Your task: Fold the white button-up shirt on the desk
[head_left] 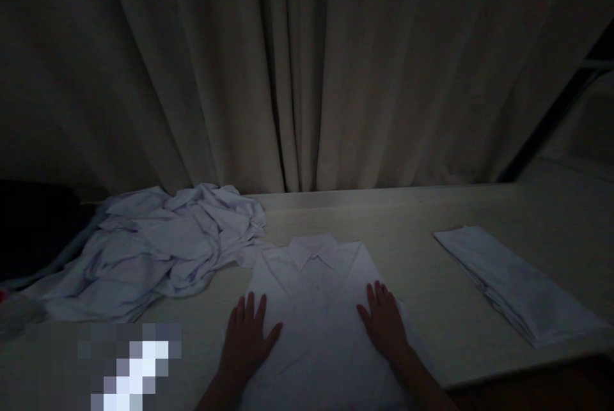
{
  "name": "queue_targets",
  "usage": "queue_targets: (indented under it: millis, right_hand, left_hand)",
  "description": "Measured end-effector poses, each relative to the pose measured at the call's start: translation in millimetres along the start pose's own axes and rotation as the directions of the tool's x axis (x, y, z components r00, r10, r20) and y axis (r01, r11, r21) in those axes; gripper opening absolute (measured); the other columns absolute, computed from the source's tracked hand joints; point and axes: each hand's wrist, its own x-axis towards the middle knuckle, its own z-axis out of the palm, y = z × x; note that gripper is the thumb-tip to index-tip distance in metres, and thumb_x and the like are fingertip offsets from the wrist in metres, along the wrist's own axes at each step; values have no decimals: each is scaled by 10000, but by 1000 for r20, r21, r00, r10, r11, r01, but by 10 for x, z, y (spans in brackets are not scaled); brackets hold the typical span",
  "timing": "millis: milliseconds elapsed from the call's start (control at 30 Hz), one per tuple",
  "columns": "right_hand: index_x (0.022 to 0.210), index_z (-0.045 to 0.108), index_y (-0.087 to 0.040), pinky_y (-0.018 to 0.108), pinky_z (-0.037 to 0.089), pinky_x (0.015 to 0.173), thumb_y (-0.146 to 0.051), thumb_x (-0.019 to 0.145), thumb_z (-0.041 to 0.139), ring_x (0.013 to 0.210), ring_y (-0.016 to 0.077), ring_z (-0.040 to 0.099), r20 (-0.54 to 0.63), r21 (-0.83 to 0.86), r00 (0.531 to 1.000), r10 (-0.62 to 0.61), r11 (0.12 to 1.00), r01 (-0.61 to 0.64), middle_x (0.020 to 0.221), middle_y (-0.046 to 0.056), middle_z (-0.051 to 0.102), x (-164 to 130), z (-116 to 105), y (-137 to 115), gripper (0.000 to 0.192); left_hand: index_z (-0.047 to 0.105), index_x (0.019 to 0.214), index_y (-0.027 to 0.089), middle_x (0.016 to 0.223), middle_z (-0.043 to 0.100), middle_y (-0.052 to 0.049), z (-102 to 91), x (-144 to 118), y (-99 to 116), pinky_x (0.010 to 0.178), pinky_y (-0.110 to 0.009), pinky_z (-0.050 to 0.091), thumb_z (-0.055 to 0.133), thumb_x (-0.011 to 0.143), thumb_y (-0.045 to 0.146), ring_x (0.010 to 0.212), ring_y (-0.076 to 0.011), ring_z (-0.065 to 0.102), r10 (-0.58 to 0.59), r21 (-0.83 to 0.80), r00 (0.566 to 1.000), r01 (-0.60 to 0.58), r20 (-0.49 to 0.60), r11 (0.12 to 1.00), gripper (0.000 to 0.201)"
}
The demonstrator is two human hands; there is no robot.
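Note:
A white collared shirt lies flat on the pale table in front of me, collar toward the curtain. My left hand rests palm down on the shirt's left edge, fingers spread. On the shirt's right side my right hand lies flat too, fingers apart. Neither hand grips anything. The room is dim.
A crumpled heap of white garments lies at the left of the table. A folded white stack sits at the right, near the table's front edge. A beige curtain hangs behind the table. A dark shape stands at far left.

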Motion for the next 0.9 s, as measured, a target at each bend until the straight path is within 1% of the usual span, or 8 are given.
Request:
queue_targets:
  millis: [167,267,333,500,667,733,800,900]
  right_hand:
    - [1374,367,-60,478,200,1116,-603,881,249,1367,331,236,-14,-8,1000,6,1000,-6,1460,209,308,23,-38,-33,742]
    - [1381,329,-15,452,178,1130,-594,886,231,1374,316,223,-40,-8,999,-9,1000,9,1468,208,289,133,-108,-46,768]
    - [1378,313,16,431,177,1133,-572,895,221,1377,309,215,-35,-14,999,-16,1000,15,1466,220,286,213,-131,-52,767]
    - [1381,359,-73,474,199,1112,-579,892,224,1365,331,241,27,-35,999,-28,999,28,1461,200,313,286,-29,-54,716]
    - [1373,384,-111,531,182,1096,-603,878,262,1363,357,232,-15,-44,1000,-21,999,21,1455,205,325,243,94,-17,709]
    - [1366,395,-105,533,192,1092,-592,878,284,1359,361,240,-31,-41,999,-36,999,35,1447,212,337,229,104,17,698]
    - [1365,393,-93,534,197,1094,-572,883,299,1358,362,241,-55,-37,997,-60,998,58,1446,218,335,226,89,38,687]
    - [1365,370,-42,520,177,1116,-534,896,299,1378,336,195,-116,-12,985,-127,992,127,1462,220,300,270,15,-75,683]
  left_hand:
    - [472,1303,97,1366,458,-245,-44,71,14,1032,-530,323,408,753,666,1297,-415,363,-8,-18,1000,8,23,1000,794]
    - [423,1323,33,1400,418,-241,-52,159,65,1075,-483,292,377,788,612,1335,-368,320,18,-49,999,-15,50,999,790]
    - [403,1329,10,1411,402,-241,-45,197,124,1084,-464,286,355,805,592,1344,-348,313,-9,-67,996,14,83,998,785]
    - [419,1347,139,1432,388,-208,1,171,252,1069,-557,240,371,782,651,1342,-401,289,-89,-81,989,100,121,992,764]
    - [411,1355,230,1427,408,-181,-32,161,298,1040,-596,263,412,773,648,1336,-426,283,-83,-98,993,91,85,991,717]
    - [405,1359,201,1429,402,-188,-77,141,278,1033,-585,293,418,779,632,1336,-425,282,-95,-114,992,104,79,988,723]
    - [395,1358,113,1424,396,-216,-122,68,208,1039,-547,323,411,800,593,1339,-404,291,-126,-117,990,133,66,984,736]
    - [382,1336,2,1399,413,-251,-160,-142,22,1052,-474,356,394,831,525,1330,-352,334,-144,-86,989,145,20,986,727]
